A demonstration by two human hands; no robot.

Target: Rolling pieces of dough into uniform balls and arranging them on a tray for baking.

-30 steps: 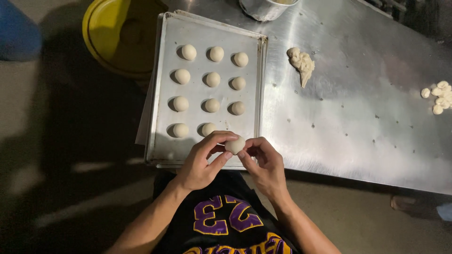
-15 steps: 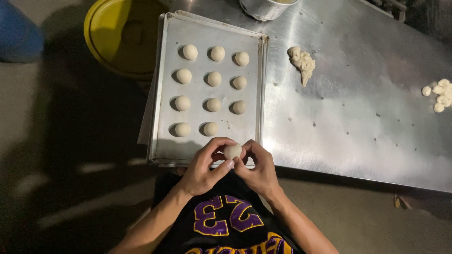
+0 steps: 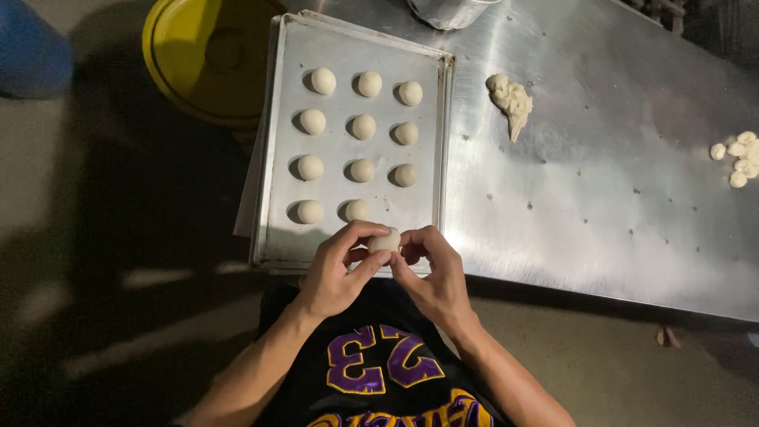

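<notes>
I pinch a small round dough ball (image 3: 386,239) between the fingertips of my left hand (image 3: 338,273) and my right hand (image 3: 431,277), just above the near edge of a metal baking tray (image 3: 282,126). Several shaped dough balls (image 3: 363,126) sit on the tray in neat rows of three. The nearest row has two balls, and the held ball hovers by its open right end. A lump of raw dough (image 3: 511,100) lies on the steel table (image 3: 601,182) to the right of the tray.
A yellow round tub (image 3: 202,59) stands on the floor left of the tray. A metal bowl (image 3: 449,11) sits at the table's far edge. Small dough pieces (image 3: 738,157) cluster at the far right. A blue container (image 3: 32,51) is at top left.
Both hands have stayed at the tray's near edge, turning the dough ball between the fingertips. The ball has shifted slightly toward me and sits more between both thumbs.
</notes>
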